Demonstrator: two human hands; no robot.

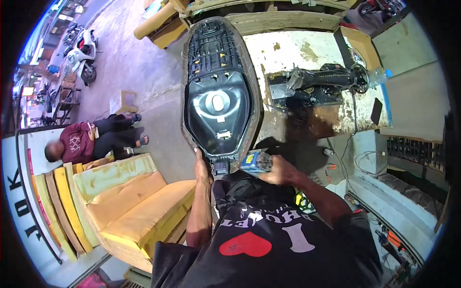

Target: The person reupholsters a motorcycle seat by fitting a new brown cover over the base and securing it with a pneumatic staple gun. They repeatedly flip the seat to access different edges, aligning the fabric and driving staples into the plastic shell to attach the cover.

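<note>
A long motorcycle seat (pixel 218 115) is upside down in front of me, its black ribbed and hollowed plastic base facing up and a brownish edge running round it. My left hand (pixel 202 169) grips the near left edge of the seat, thumb along the rim and fingers partly hidden underneath. In my right hand (pixel 279 171) is a blue staple gun (pixel 255 162) with a yellow patch. Its front end is close to the seat's near right corner; whether it touches, I cannot tell. The hinge (pixel 221 166) at the seat's near end lies between my hands.
A worn table (pixel 307 50) at right carries a black sewing machine (pixel 321 79), a clear bottle (pixel 378 77) and a dark phone (pixel 376 111). Yellow foam cushions (pixel 144 211) stand at left, beside a seated person (pixel 81 141). Orange-handled pliers (pixel 331 166) lie on the floor.
</note>
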